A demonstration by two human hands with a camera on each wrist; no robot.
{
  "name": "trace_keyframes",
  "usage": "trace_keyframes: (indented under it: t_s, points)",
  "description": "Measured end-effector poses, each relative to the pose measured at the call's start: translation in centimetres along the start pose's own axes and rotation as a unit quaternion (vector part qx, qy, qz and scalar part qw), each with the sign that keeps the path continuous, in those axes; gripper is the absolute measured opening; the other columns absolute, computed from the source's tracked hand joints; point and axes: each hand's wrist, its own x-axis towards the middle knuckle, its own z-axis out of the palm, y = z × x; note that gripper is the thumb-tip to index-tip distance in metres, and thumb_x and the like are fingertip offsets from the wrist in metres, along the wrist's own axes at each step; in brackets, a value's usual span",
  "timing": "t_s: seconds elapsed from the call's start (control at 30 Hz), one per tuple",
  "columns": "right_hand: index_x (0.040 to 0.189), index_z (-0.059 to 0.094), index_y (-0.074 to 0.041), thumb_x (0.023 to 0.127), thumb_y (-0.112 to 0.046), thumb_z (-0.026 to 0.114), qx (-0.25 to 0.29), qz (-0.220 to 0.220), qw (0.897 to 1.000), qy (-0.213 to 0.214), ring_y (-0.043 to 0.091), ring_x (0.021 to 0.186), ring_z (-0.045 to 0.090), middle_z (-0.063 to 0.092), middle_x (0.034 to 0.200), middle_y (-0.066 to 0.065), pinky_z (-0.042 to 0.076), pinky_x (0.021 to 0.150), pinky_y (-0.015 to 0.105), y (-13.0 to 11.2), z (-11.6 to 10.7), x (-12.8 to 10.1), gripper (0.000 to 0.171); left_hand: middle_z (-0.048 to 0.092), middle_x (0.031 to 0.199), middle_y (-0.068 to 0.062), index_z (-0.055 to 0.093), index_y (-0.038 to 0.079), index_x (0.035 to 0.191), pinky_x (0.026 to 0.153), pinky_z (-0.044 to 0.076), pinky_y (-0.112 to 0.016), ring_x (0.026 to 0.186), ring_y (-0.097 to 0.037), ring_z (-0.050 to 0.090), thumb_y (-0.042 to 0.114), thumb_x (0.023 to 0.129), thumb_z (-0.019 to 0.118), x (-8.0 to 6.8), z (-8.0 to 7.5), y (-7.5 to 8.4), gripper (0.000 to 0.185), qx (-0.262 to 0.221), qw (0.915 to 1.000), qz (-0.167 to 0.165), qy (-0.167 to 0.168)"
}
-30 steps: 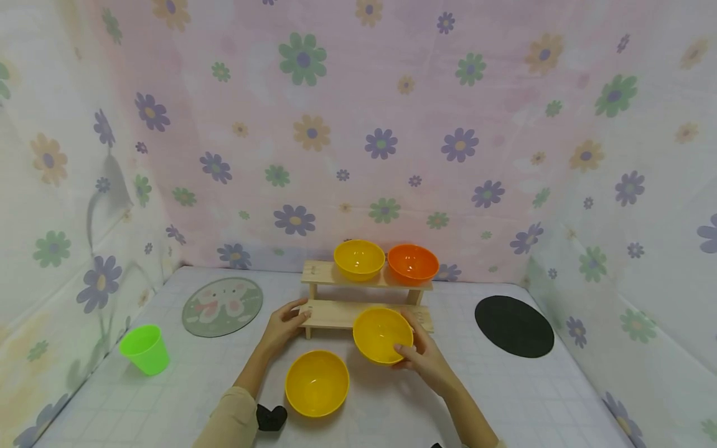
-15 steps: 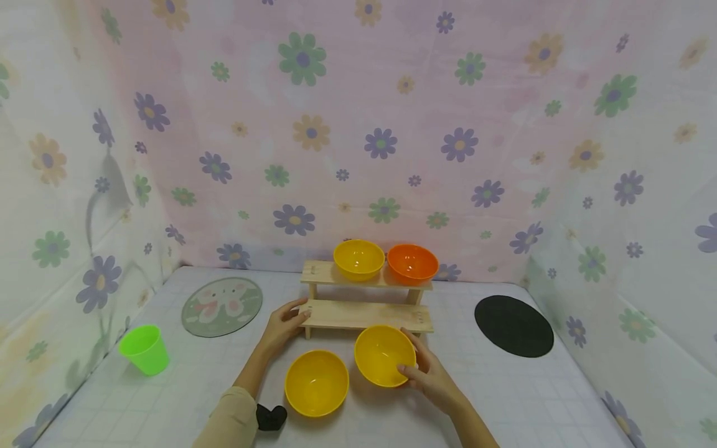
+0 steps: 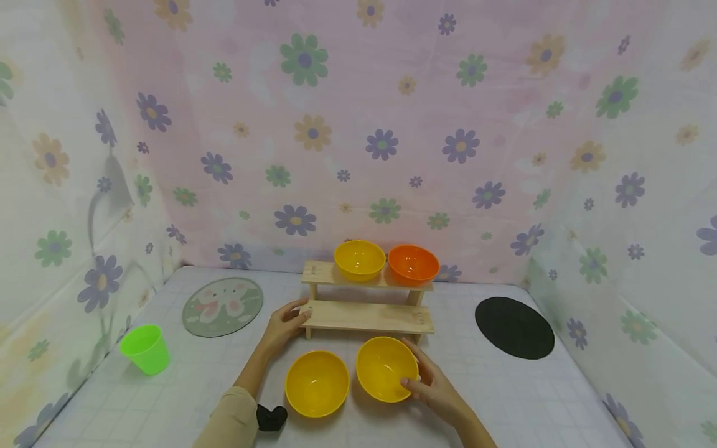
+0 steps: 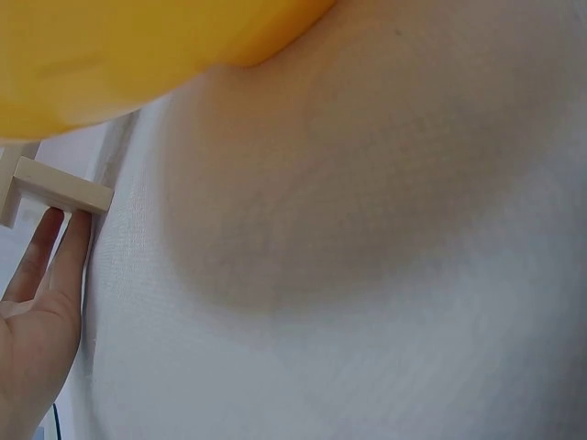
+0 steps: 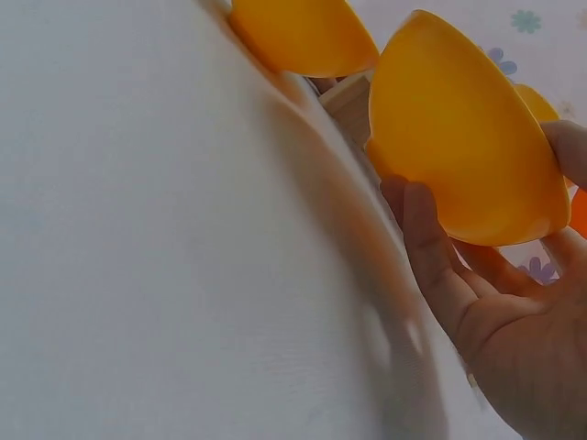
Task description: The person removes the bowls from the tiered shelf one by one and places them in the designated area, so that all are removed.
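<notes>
In the head view, we find a wide lane at right of centre, between the right hand [image 3: 437, 387] and the flat black mat [image 3: 514, 328]. At lower centre, only a narrow gap parts the held bowl [image 3: 386, 369] from the yellow bowl [image 3: 317, 384] beside it. The left hand [image 3: 282, 326] blocks the left end of the wooden rack [image 3: 358, 316]; we could reach its bare lower step from mid-frame, over both bowls. At far left, the green cup [image 3: 147, 350] bars our way.

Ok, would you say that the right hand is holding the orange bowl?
No, the right hand grips a yellow bowl, while the orange bowl sits on the upper wooden shelf.
</notes>
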Motion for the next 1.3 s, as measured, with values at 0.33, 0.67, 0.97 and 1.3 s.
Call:
trace_keyframes:
  t_s: [0.33, 0.67, 0.97, 1.3]
  points:
    - [0.15, 0.018, -0.007, 0.089, -0.01, 0.061, 0.014, 0.005, 0.999, -0.032, 0.037, 0.133, 0.027, 0.013, 0.155, 0.02, 0.044, 0.096, 0.024, 0.67, 0.42, -0.25, 0.075, 0.052, 0.125, -0.028, 0.048, -0.001, 0.134, 0.087, 0.051, -0.04, 0.1, -0.026, 0.06, 0.01, 0.09, 0.063, -0.1, -0.01, -0.02, 0.048, 0.004, 1.0, -0.002, 0.004]
    - [0.15, 0.017, -0.007, 0.091, -0.01, 0.058, 0.038, 0.017, 0.996, -0.076, 0.028, 0.119, 0.041, 0.013, 0.152, 0.026, 0.048, 0.092, 0.033, 0.73, 0.16, -0.38, 0.072, 0.053, 0.124, -0.027, 0.05, 0.001, 0.134, 0.084, 0.053, -0.037, 0.099, -0.025, 0.061, 0.012, 0.089, 0.064, 0.31, -0.17, -0.28, 0.048, -0.001, 1.0, 0.002, 0.009]
    - [0.15, 0.018, -0.007, 0.09, -0.012, 0.06, 0.036, 0.032, 0.996, -0.077, 0.028, 0.12, 0.043, 0.015, 0.152, 0.027, 0.048, 0.092, 0.035, 0.86, 0.31, -0.28, 0.073, 0.052, 0.125, -0.029, 0.049, 0.0, 0.134, 0.084, 0.052, -0.038, 0.098, -0.025, 0.061, 0.009, 0.089, 0.063, 0.23, -0.06, -0.24, 0.048, -0.008, 0.9999, -0.005, 0.007]
    - [0.15, 0.018, -0.006, 0.091, -0.01, 0.059, 0.047, 0.033, 0.994, -0.088, 0.028, 0.121, 0.043, 0.014, 0.152, 0.028, 0.049, 0.09, 0.038, 0.94, 0.24, -0.24, 0.072, 0.053, 0.124, -0.028, 0.049, 0.0, 0.134, 0.086, 0.052, -0.039, 0.098, -0.025, 0.061, 0.008, 0.09, 0.063, 0.09, 0.04, -0.13, 0.047, -0.008, 0.9999, -0.005, 0.005]
